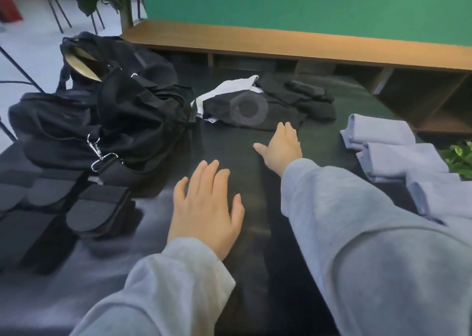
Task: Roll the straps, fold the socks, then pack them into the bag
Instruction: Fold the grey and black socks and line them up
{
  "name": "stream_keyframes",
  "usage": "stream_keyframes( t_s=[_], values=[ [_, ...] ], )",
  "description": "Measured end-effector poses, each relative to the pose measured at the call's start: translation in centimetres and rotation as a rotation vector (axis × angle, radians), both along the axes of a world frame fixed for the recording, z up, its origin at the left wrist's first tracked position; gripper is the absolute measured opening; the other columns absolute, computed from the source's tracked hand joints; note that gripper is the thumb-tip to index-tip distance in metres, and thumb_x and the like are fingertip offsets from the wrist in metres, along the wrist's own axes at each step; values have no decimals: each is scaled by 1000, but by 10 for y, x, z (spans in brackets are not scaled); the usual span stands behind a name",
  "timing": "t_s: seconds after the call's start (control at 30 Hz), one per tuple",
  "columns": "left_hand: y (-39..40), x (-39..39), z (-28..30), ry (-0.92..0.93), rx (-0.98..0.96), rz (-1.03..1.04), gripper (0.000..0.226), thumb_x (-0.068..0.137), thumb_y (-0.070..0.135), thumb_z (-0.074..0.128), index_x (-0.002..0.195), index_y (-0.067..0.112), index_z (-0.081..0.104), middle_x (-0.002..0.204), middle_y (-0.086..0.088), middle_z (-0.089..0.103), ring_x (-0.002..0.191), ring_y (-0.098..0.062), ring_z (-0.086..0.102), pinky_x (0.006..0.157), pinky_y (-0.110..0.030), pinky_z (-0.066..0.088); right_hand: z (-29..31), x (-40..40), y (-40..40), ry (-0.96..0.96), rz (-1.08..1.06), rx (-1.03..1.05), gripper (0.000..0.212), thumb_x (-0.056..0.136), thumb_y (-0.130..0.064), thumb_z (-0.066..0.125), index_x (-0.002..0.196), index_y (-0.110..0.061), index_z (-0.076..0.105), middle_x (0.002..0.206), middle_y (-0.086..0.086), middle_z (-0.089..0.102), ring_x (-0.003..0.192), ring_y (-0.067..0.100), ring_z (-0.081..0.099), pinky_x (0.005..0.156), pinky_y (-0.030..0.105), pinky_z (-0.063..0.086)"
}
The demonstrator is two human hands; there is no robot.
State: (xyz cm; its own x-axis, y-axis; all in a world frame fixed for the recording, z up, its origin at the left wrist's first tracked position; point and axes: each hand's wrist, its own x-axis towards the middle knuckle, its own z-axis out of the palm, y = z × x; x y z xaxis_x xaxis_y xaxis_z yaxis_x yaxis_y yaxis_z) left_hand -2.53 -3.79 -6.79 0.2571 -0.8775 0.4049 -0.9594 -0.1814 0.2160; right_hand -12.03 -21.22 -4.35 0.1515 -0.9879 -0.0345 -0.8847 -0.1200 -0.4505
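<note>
A black bag (pixel 132 116) lies slumped at the left of the dark table (pixel 229 271), its metal clips (pixel 98 151) showing in front. Several rolled black straps (pixel 97 210) sit side by side at the near left. A heap of black and white socks (pixel 258 103) lies at the far middle. My left hand (pixel 204 208) hovers flat over the table with fingers spread, holding nothing. My right hand (pixel 281 146) stretches forward with straight fingers, its fingertips just short of the sock heap.
Several folded pale blue cloths (pixel 393 154) are stacked at the right edge. A wooden shelf unit (pixel 306 47) runs along the green wall behind. Green leaves (pixel 459 156) poke in at the far right. Chairs (pixel 61 6) stand on the floor at far left.
</note>
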Motion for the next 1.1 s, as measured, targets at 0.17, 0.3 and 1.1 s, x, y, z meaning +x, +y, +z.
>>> stream_keyframes(
  t_s=[0.17,0.3,1.1],
  values=[
    [1,0,1,15,-23,-9,46,83,39,35,114,14,58,126,-4,58,123,-23,50,98,-47,41,0,9,-21,-15,-13,-4,77,97,-35,49,150,-6,2,159,7,-5,146,24,-5,117,36,6],
    [0,0,0,26,-34,-27,45,83,39,35,113,14,58,124,-3,58,122,-22,51,97,-46,41,2,6,-35,92,6,23,69,96,-45,47,146,-6,23,156,7,15,145,25,6,117,41,12],
    [6,-3,6,118,-39,-67,35,83,21,57,117,11,57,128,-6,55,123,-24,48,100,-42,36,27,-9,99,369,186,-90,26,92,-15,44,117,-12,52,130,13,43,129,32,32,115,48,13]
  ],
)
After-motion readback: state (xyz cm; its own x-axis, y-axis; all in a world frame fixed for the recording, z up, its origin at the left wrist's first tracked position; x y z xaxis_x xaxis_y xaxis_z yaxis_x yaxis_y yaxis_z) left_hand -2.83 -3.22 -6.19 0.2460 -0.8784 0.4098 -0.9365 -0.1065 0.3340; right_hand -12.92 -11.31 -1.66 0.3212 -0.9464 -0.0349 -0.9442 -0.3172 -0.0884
